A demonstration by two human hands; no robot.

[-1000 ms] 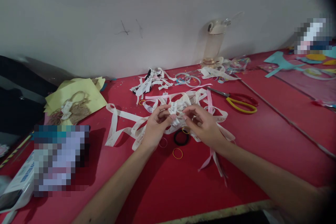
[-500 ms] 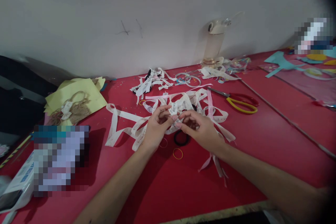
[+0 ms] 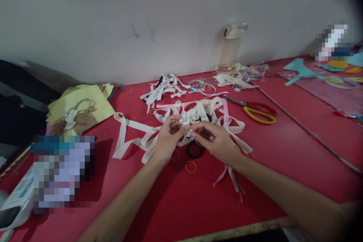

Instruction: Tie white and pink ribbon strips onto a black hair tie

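Note:
My left hand (image 3: 169,136) and my right hand (image 3: 217,140) meet over the middle of the red table. Between their fingertips they pinch a white printed ribbon (image 3: 185,118), with dark lettering on it. Loose loops of white ribbon (image 3: 141,124) and a pink ribbon strip (image 3: 226,111) lie around and behind both hands. Just below my fingers rests a black hair tie (image 3: 194,150), and nearer to me a yellow rubber band (image 3: 191,166). How the ribbon folds inside my fingers is partly hidden.
Scissors with red and yellow handles (image 3: 259,113) lie to the right. A clear bottle (image 3: 230,51) stands by the wall, beside more ribbon. On the left are yellow paper sheets (image 3: 100,107) with twine (image 3: 86,117) on top. Teal cut pieces (image 3: 300,69) sit far right.
The ribbon between my fingers has shifted slightly down and looks more gathered. Both hands stay nearly in place, still pinching it.

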